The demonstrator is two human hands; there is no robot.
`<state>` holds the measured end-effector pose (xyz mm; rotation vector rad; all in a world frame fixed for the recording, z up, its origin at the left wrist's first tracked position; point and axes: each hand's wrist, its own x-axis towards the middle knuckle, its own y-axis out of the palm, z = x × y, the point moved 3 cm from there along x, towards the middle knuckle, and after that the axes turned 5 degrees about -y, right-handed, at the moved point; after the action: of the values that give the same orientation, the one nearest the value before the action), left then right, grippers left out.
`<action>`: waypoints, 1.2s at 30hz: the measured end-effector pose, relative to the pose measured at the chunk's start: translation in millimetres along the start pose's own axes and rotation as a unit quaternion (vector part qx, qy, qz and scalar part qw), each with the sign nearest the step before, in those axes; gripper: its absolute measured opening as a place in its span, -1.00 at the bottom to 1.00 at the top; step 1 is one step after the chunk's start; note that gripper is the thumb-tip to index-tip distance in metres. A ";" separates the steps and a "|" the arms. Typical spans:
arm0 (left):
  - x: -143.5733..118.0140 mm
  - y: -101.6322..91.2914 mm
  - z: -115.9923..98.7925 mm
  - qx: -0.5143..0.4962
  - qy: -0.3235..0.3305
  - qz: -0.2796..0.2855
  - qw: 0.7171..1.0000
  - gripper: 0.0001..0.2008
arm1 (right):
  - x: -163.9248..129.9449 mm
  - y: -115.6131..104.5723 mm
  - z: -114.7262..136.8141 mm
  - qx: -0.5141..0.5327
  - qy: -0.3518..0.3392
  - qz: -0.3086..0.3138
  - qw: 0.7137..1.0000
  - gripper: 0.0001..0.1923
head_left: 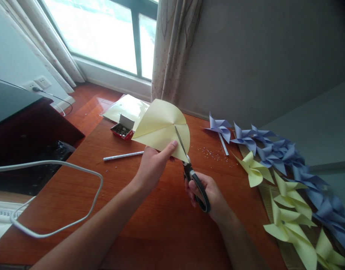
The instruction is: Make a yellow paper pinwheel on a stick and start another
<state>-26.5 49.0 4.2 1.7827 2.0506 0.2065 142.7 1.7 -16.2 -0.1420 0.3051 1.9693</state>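
Observation:
My left hand [158,157] pinches the near edge of a pale yellow sheet of paper [158,120], thumb on top. Creases run across the sheet and meet near a small mark, and the paper bends upward above the table. My right hand [207,191] grips the black and grey handles of a pair of scissors [191,174]. The blades lie over the sheet's near right corner, with the tip pointing towards the crease crossing. Part of the right fingers is hidden behind the handles.
A small red box [122,128] of metal pins and a paper stack [124,107] lie beyond the left hand. A patterned stick [123,155] is nearby. Yellow pinwheels [290,225] and blue pinwheels [273,153] line the right side. A white cable [97,187] loops at left.

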 end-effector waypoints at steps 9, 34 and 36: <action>-0.6 0.4 -0.4 0.001 0.004 0.003 1.000 -0.73 | 0.0 -0.6 -1.4 0.006 0.006 0.001 1.000 -0.50; -2.0 2.3 -0.8 -0.019 -0.011 0.016 1.000 -0.72 | 0.0 -0.9 -1.4 0.010 -0.006 0.010 1.000 -0.50; -2.2 2.3 -0.3 -0.015 -0.015 0.023 1.000 -0.72 | 0.5 -1.1 -1.3 0.010 -0.009 0.008 1.000 -0.50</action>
<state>-24.3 47.3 5.8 1.8046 1.9765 0.2216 143.5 2.1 -17.8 -0.1085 0.3150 1.9812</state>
